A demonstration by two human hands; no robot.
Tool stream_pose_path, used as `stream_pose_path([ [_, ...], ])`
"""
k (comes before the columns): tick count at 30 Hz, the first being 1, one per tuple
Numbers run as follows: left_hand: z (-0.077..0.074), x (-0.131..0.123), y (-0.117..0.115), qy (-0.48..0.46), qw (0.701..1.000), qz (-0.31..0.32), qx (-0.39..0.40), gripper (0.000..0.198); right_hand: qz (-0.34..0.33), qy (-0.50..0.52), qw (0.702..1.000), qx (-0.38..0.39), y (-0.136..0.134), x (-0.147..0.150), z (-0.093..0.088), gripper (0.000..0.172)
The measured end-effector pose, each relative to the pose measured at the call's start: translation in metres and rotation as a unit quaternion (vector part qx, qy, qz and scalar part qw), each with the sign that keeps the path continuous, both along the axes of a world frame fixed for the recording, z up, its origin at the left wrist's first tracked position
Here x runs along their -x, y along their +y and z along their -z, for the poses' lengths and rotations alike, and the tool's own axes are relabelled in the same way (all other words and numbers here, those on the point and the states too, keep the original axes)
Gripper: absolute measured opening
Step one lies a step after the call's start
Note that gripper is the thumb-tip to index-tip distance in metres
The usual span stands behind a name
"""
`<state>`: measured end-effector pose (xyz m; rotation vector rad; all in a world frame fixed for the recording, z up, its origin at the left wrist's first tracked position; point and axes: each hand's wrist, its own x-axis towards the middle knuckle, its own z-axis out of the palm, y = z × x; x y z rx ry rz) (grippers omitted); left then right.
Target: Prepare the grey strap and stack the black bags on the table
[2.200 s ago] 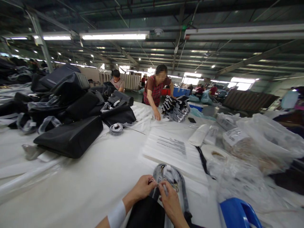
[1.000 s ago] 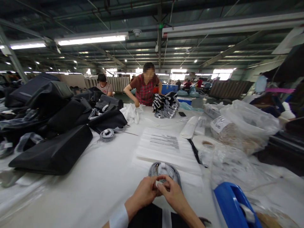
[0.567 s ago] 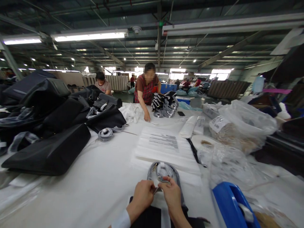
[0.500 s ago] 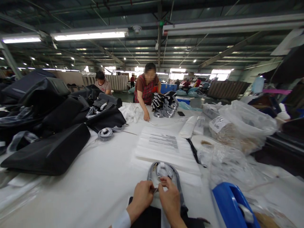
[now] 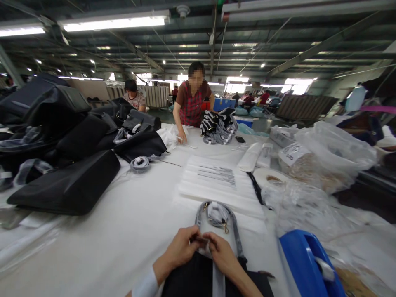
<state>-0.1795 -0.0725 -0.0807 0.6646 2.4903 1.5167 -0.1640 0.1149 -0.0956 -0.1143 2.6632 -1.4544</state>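
Observation:
My left hand (image 5: 183, 247) and my right hand (image 5: 223, 252) meet above a black bag (image 5: 188, 276), both closed in a pinch. Between their fingertips is a small flat brownish piece (image 5: 202, 240), partly covered, whose kind I cannot make out. The bag's handle (image 5: 236, 231), wrapped in clear plastic, arches up beyond my hands. Inside that arch lies a coiled, wrapped strap (image 5: 217, 213) with a gold-coloured clasp (image 5: 226, 227). A pale band runs down the bag's front below my right hand.
A stack of white printed plastic bags (image 5: 213, 177) lies ahead. On the right are a blue tape dispenser (image 5: 305, 260), a tape roll (image 5: 272, 178) and crumpled clear plastic (image 5: 303, 206). Black bags (image 5: 68, 181) are piled left. Across the table stands a co-worker (image 5: 193, 99) by wrapped straps (image 5: 219, 126).
My fingers have shifted on the small piece, showing more of it. The coil's gold clasp has come into sight. The co-worker's hand has moved left. My view has tilted down slightly.

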Motion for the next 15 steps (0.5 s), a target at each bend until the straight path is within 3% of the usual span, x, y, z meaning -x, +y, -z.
stream_pose_path([
  [2, -0.010, -0.018, -0.014, 0.064, 0.997, 0.033, 0.014, 0.017, -0.009, 0.001, 1.000, -0.008, 0.006, -0.013, -0.009, 0.046],
  [4, -0.012, -0.039, -0.026, 0.183, 0.980, 0.064, 0.044, 0.023, -0.014, -0.005, 1.000, -0.013, 0.015, -0.027, -0.015, 0.045],
  [6, -0.003, -0.062, -0.035, 0.312, 0.942, 0.101, 0.068, 0.024, -0.018, -0.009, 1.000, -0.014, 0.025, -0.044, -0.019, 0.038],
  [8, 0.009, -0.082, -0.040, 0.364, 0.922, 0.110, 0.073, 0.026, -0.009, -0.010, 1.000, -0.018, 0.035, -0.061, -0.021, 0.035],
  [12, 0.019, -0.101, -0.040, 0.179, 0.976, 0.039, 0.120, 0.035, 0.060, -0.002, 0.997, -0.047, 0.046, -0.095, -0.034, 0.039],
  [15, 0.009, -0.104, -0.033, 0.111, 0.977, 0.065, 0.171, 0.034, 0.058, 0.040, 0.995, -0.077, 0.028, -0.114, -0.050, 0.041],
])
